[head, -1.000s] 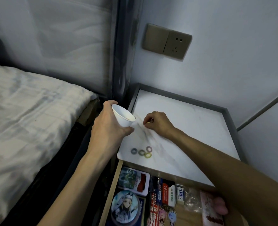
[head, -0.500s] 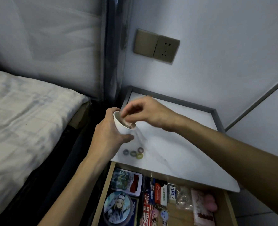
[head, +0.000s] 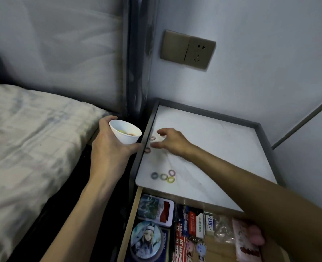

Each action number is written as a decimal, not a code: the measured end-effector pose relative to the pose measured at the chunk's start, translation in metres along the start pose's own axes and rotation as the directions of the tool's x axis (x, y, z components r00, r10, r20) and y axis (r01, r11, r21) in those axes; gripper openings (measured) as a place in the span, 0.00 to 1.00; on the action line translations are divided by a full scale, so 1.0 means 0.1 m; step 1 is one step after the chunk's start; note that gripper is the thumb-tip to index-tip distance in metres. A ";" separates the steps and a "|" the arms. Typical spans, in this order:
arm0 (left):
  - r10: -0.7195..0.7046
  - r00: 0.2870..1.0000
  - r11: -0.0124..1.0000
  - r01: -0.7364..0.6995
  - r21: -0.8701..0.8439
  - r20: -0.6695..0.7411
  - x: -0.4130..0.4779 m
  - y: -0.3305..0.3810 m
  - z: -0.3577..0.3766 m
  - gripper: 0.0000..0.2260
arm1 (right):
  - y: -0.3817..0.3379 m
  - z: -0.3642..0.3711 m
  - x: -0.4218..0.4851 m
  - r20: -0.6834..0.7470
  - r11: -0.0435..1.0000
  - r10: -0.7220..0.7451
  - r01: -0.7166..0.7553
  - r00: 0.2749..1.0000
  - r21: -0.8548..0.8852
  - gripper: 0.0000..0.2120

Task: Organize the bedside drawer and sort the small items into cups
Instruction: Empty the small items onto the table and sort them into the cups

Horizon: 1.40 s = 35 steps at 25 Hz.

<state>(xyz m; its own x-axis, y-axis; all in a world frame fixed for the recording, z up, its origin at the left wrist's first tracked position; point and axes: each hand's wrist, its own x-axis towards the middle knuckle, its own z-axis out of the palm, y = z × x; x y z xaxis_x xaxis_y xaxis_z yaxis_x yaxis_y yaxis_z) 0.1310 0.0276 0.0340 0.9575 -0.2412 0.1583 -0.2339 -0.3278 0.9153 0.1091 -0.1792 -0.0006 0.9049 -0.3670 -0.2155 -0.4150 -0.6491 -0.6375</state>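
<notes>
Dim bedside corner: white nightstand top point(head: 213, 148) with grey raised rim, bed point(head: 33, 138) to the left, drawer point(head: 132, 210) pulled open underneath, packed.

Grips white cup point(head: 125, 134) in left hand point(head: 109, 148), fingers wrapped round its wall, mouth tipped toward the nightstand. Holds it off the top's left edge, just beside the rim, resting on nothing. Shows something yellow-green and reddish inside; probably rings already sorted, but too blurred to confirm.

Reaches right hand point(head: 172, 141) low over the top, fingers spread, holding nothing. Brackets pinkish ring point(head: 152, 138) between the spread fingers, not yet closed on it. Leaves darker ring point(head: 147, 149) just below, tight against the rim, and cluster of four rings point(head: 163, 176) near the front edge, well apart from the hand.

Step in hand, by my read: pick pinkish ring, drop in cup. Pinch from above with two fingertips; thin, flat, likely to slide on smooth stone, so press lightly and roll up onto a fingertip rather than scraping. Take one at a time. Watch the rim: could trap the darker ring, so drag that one inward first. Bring cup mouth level with the rim and close under the hand to shorten the carry. Keep tilt shallow to avoid spilling contents. Finish with the cluster.
</notes>
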 end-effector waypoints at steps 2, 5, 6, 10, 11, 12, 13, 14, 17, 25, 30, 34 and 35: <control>-0.008 1.000 1.000 0.008 -0.002 -0.002 0.00 -0.02 0.01 0.36 | 0.11 0.22 0.15 0.010 0.997 -0.034 0.035 0.999 -0.064 0.26; -0.016 1.000 1.000 0.017 -0.007 0.011 0.01 -0.02 0.04 0.35 | 0.09 0.39 0.25 -0.081 0.995 -0.095 0.091 0.992 -0.044 0.18; -0.020 1.000 1.000 0.021 -0.010 0.017 0.02 -0.02 0.04 0.36 | 0.05 0.41 0.21 -0.111 0.993 -0.115 0.111 0.987 -0.041 0.12; -0.025 0.999 1.000 0.025 0.001 0.044 0.00 0.01 0.06 0.37 | 0.03 0.42 0.03 -0.086 0.965 -0.220 0.204 0.972 -0.167 0.03; -0.023 0.999 1.000 0.023 0.000 0.050 -0.01 0.01 0.06 0.37 | 0.04 0.40 0.00 -0.030 0.952 -0.227 0.215 0.973 -0.220 0.04; -0.021 0.998 1.000 0.021 -0.004 0.055 -0.02 0.01 0.06 0.37 | 0.03 0.36 -0.05 0.025 0.938 -0.224 0.223 0.974 -0.266 0.04; -0.019 0.998 1.000 0.020 -0.009 0.060 -0.03 0.02 0.06 0.37 | 0.03 0.31 -0.09 0.067 0.927 -0.217 0.227 0.974 -0.300 0.04; -0.020 0.998 1.000 0.021 -0.013 0.064 -0.04 0.02 0.06 0.37 | 0.02 0.25 -0.16 0.093 0.918 -0.224 0.242 0.970 -0.314 0.04; -0.019 0.998 1.000 0.021 -0.020 0.062 -0.05 0.04 0.06 0.36 | 0.00 0.12 -0.35 0.159 0.919 -0.258 0.293 0.953 -0.265 0.08; -0.021 0.995 1.000 0.023 -0.019 0.097 -0.08 0.06 0.08 0.35 | 0.02 0.22 -0.44 0.343 0.725 -0.357 0.489 0.869 -0.485 0.05; -0.021 0.992 1.000 0.022 -0.008 0.122 -0.08 0.04 0.11 0.35 | 0.01 0.05 -0.35 0.176 0.850 -0.274 0.324 0.945 -0.416 0.04; -0.015 0.989 1.000 0.019 -0.025 0.147 -0.09 0.03 0.16 0.36 | -0.27 -0.35 -0.39 -0.148 0.963 -0.262 0.269 0.954 0.029 0.01; -0.014 0.987 0.999 0.020 -0.036 0.160 -0.11 0.04 0.19 0.35 | -0.38 -0.43 -0.43 -0.157 0.948 -0.277 0.296 0.948 0.114 0.01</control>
<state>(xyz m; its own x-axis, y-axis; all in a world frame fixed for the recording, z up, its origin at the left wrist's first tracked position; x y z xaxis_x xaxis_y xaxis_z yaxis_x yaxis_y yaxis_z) 0.1165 0.0113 0.0287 0.9211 -0.3802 0.0843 -0.2087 -0.2992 0.9311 0.0817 -0.1667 0.0647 0.9580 -0.2730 0.0881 -0.1155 -0.6482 -0.7527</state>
